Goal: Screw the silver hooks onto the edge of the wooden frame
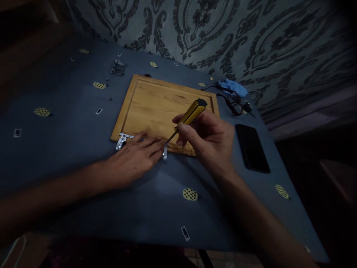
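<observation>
Evidently for steadiness, the left hand [139,154] lies flat and unclenched, gripping nothing visible, across the near edge of the framed wooden panel [158,104] and its metal strip [127,136]; the panel rests flat on the surface [69,149]. The right hand [213,139] pinches the yellow-and-black screwdriver [192,113] low on its handle, probably for control, tip slanting towards a metal hook [165,153].

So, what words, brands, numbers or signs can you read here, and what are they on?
No text is readable here.
Tablecloth: its small printed rectangles, like the nearest one, bear letter-like marks, too small and blurred to read.
Screwdriver: no lettering I can make out.
Phone: dark face, no lettering visible.
</observation>
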`<state>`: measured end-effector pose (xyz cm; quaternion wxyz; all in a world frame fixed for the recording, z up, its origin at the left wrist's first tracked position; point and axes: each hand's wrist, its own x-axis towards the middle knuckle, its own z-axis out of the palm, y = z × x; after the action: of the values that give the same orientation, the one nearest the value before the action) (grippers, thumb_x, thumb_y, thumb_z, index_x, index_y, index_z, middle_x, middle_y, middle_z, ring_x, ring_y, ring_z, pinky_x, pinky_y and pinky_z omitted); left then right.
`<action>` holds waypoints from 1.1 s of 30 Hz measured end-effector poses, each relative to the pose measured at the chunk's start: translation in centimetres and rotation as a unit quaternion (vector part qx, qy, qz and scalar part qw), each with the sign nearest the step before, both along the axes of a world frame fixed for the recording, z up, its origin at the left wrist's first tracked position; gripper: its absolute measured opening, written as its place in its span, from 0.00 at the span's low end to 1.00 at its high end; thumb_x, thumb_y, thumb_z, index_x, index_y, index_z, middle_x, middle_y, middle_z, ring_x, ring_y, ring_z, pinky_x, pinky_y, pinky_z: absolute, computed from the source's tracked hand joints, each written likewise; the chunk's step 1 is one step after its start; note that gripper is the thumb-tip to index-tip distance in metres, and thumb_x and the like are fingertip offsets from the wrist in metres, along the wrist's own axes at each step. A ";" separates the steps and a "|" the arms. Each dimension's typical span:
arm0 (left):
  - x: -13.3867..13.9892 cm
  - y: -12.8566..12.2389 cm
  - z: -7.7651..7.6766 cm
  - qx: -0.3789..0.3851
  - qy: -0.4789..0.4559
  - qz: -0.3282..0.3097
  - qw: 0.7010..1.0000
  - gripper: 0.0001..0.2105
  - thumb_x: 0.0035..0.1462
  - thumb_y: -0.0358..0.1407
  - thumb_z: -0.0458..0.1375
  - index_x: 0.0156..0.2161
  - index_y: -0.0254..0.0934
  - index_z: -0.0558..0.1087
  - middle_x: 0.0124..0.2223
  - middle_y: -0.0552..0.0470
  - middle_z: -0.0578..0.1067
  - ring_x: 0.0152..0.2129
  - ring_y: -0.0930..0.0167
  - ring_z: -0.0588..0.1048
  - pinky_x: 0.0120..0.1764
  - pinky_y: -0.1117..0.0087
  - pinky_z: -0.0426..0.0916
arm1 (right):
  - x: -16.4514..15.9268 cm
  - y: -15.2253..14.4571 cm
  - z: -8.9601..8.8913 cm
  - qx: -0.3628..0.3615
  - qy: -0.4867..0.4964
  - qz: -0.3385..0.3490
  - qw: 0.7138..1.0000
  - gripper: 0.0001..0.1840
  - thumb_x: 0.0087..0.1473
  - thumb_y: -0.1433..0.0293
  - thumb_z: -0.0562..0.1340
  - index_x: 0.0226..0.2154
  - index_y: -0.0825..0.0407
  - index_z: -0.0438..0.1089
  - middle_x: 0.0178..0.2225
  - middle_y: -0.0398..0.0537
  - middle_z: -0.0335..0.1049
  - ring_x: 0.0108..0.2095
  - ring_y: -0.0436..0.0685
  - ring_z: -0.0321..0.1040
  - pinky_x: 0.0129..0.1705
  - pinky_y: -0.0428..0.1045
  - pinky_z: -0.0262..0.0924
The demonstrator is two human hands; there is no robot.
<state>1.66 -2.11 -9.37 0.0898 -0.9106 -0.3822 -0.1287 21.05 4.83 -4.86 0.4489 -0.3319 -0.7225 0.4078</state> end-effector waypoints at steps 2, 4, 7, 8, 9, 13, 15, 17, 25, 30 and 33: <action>0.0 0.0 -0.1 -0.005 0.005 0.000 1.000 0.17 0.69 0.33 0.54 0.60 0.29 0.69 0.63 0.40 0.73 0.61 0.61 0.71 0.62 0.55 0.62 | -0.4 0.2 -0.2 0.007 -0.002 -0.005 1.000 0.11 0.54 0.60 0.73 0.30 0.47 0.74 0.26 0.37 0.71 0.19 0.46 0.66 0.21 0.45 0.64; 0.0 0.0 -0.1 -0.004 0.005 -0.001 1.000 0.17 0.69 0.33 0.54 0.60 0.30 0.69 0.63 0.40 0.73 0.60 0.61 0.71 0.62 0.54 0.62 | -0.6 0.3 -0.4 0.015 0.002 -0.016 1.000 0.12 0.52 0.63 0.74 0.28 0.47 0.72 0.27 0.37 0.70 0.19 0.45 0.65 0.20 0.45 0.61; 0.0 0.0 -0.2 0.004 -0.001 -0.004 1.000 0.16 0.69 0.32 0.54 0.58 0.30 0.71 0.61 0.42 0.75 0.59 0.61 0.72 0.61 0.54 0.63 | -0.7 0.2 -0.4 0.020 0.008 -0.009 1.000 0.11 0.52 0.63 0.74 0.30 0.46 0.73 0.28 0.37 0.70 0.21 0.46 0.65 0.21 0.45 0.63; 0.0 0.0 -0.2 0.006 -0.003 -0.004 1.000 0.15 0.69 0.32 0.54 0.58 0.30 0.71 0.61 0.42 0.75 0.59 0.61 0.72 0.61 0.54 0.63 | -0.7 0.1 -0.4 0.016 0.006 0.002 1.000 0.10 0.54 0.62 0.73 0.32 0.46 0.74 0.29 0.38 0.71 0.22 0.47 0.66 0.23 0.46 0.65; 0.0 0.0 -0.2 0.007 -0.003 -0.005 1.000 0.15 0.69 0.32 0.54 0.58 0.30 0.71 0.61 0.42 0.76 0.59 0.61 0.72 0.61 0.54 0.63 | -0.6 -0.1 -0.3 0.009 0.002 0.014 1.000 0.10 0.55 0.60 0.72 0.35 0.46 0.75 0.30 0.39 0.73 0.23 0.47 0.68 0.24 0.47 0.67; 0.0 0.1 0.0 0.000 0.004 -0.005 1.000 0.15 0.69 0.32 0.53 0.58 0.30 0.71 0.61 0.42 0.75 0.58 0.61 0.72 0.62 0.55 0.61 | -0.3 -0.7 -0.1 -0.011 0.001 0.012 1.000 0.11 0.58 0.57 0.70 0.39 0.45 0.76 0.34 0.41 0.76 0.24 0.49 0.71 0.28 0.49 0.72; 0.0 0.1 0.0 -0.002 0.002 -0.007 1.000 0.15 0.69 0.32 0.53 0.58 0.29 0.71 0.61 0.41 0.75 0.59 0.62 0.72 0.62 0.55 0.62 | -0.2 -0.8 -0.2 0.009 0.033 -0.021 0.999 0.09 0.58 0.59 0.70 0.37 0.44 0.75 0.32 0.40 0.75 0.22 0.49 0.70 0.26 0.48 0.72; -0.1 0.0 0.0 -0.009 -0.005 -0.010 1.000 0.16 0.68 0.32 0.53 0.58 0.29 0.70 0.61 0.40 0.75 0.59 0.61 0.71 0.61 0.55 0.62 | -0.2 -0.8 -0.4 0.030 0.063 -0.056 0.996 0.07 0.59 0.60 0.70 0.36 0.45 0.74 0.31 0.39 0.73 0.21 0.48 0.69 0.25 0.47 0.70; -0.1 0.1 -0.1 -0.017 -0.018 -0.014 1.000 0.15 0.66 0.31 0.56 0.56 0.30 0.70 0.58 0.40 0.76 0.56 0.61 0.73 0.61 0.56 0.62 | 0.0 -0.7 -0.9 0.022 0.042 -0.078 0.996 0.12 0.59 0.58 0.69 0.35 0.47 0.71 0.29 0.38 0.72 0.21 0.47 0.69 0.25 0.47 0.69; -0.1 0.1 -0.1 -0.024 -0.018 -0.011 0.999 0.15 0.67 0.31 0.55 0.56 0.31 0.70 0.59 0.41 0.75 0.55 0.62 0.73 0.60 0.57 0.63 | -0.1 -0.7 -1.2 0.022 0.051 -0.074 0.996 0.11 0.59 0.59 0.69 0.34 0.47 0.70 0.29 0.38 0.71 0.21 0.47 0.69 0.25 0.46 0.69; -0.2 0.1 -0.1 -0.030 -0.023 -0.014 0.999 0.15 0.66 0.30 0.55 0.57 0.31 0.70 0.59 0.40 0.76 0.55 0.62 0.73 0.61 0.57 0.62 | -0.1 -0.7 -1.2 0.025 0.045 -0.078 0.996 0.13 0.58 0.57 0.69 0.34 0.47 0.70 0.30 0.38 0.71 0.21 0.47 0.69 0.25 0.46 0.69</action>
<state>1.51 -2.00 -9.42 0.0513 -0.9150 -0.3749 -0.1397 20.94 4.17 -6.09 0.5191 -0.3573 -0.6836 0.3683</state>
